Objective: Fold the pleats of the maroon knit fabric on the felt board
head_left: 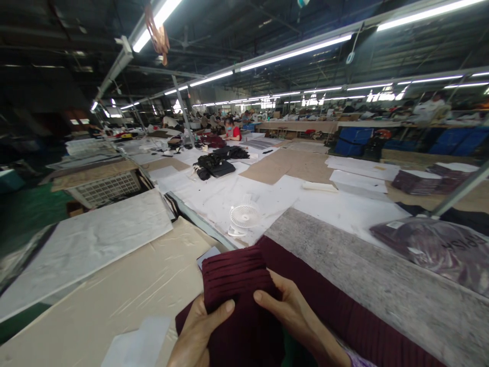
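Hands first: we grip folded maroon knit (237, 290) w/ left hand (198, 331) & right hand (294, 311), thumbs clamped on top, at near edge of surface (367, 265). Risk: the folded layers may slide apart if either thumb loosens; small fan (244, 216) sits well apart.

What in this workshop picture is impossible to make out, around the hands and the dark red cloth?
- Head view: the fingers of the left hand and right hand, apart from the thumbs, are hidden behind the maroon knit fabric.
- Head view: both wrists and the fabric's lower part are cut off by the bottom edge.
- Head view: lettering on the plastic-bagged garments is blurred.
- Head view: distant workers are too small to tell what they handle.
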